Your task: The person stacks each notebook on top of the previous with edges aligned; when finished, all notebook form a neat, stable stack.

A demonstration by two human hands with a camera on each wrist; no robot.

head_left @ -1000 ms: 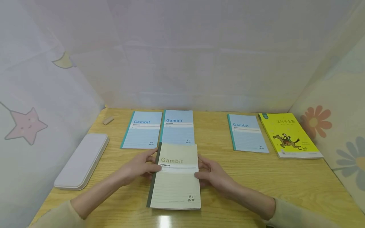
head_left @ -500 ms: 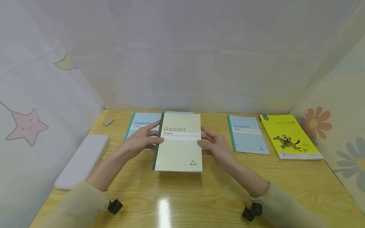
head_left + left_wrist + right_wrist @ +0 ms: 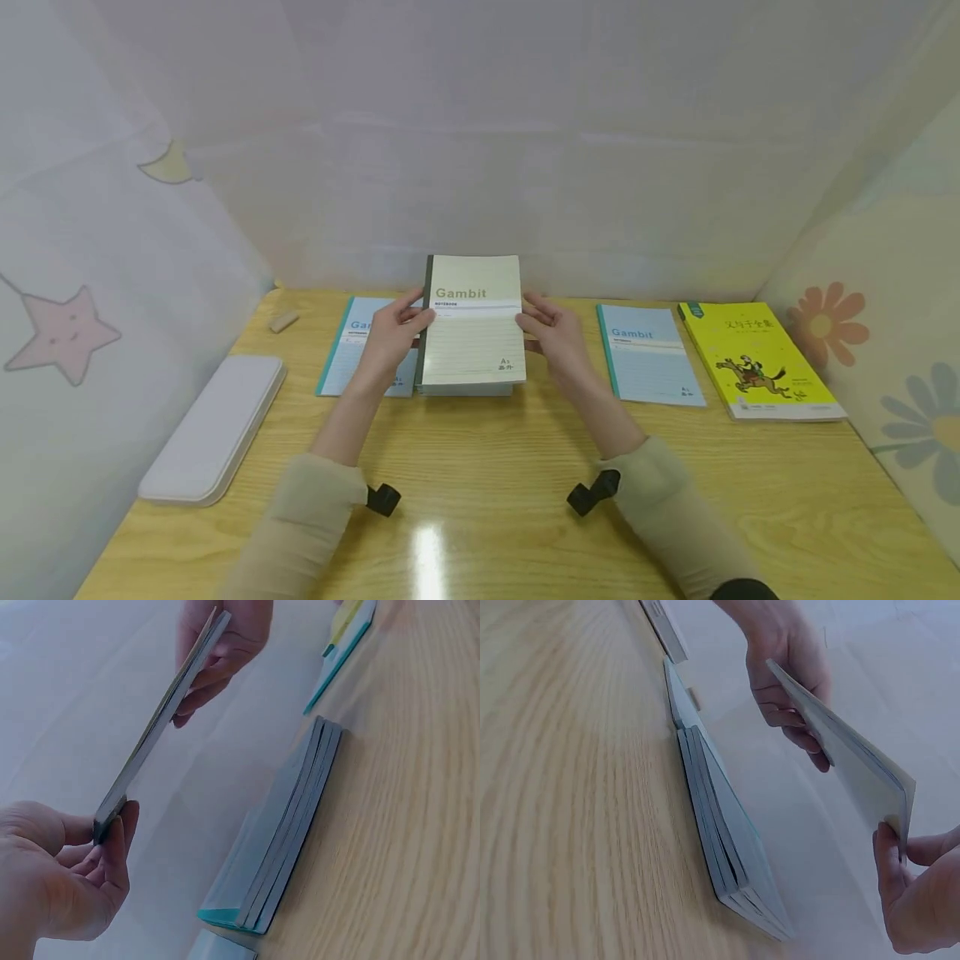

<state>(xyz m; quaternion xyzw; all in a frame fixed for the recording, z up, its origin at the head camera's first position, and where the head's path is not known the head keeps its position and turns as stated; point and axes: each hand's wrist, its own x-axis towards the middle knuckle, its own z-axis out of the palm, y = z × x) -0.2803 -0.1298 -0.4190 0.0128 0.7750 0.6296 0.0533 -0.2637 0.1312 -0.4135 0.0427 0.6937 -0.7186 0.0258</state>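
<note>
A cream notebook [image 3: 474,346] with a dark spine and "Gambit" on its cover is held in the air between both hands. My left hand [image 3: 386,333] pinches its spine edge, thumb on the cover and fingers beneath. On the opposite edge, my right hand [image 3: 561,333] grips in the same way. Below it lies a stack of blue notebooks [image 3: 289,840], mostly hidden in the head view. Both wrist views show a gap between the cream notebook and that stack. Left of the stack lies another blue notebook [image 3: 336,362], partly covered by my left hand.
To the right lie a blue notebook [image 3: 654,358] and a yellow book [image 3: 761,354] with a horse picture. A white case [image 3: 213,425] sits at the left, with a small tan block [image 3: 283,321] behind it. A pale cloth wall [image 3: 480,192] rises behind the wooden table.
Both hands have lifted the cream notebook from near the table's front and carried it away from the body, over the middle blue stack. The other things stay where they were.
</note>
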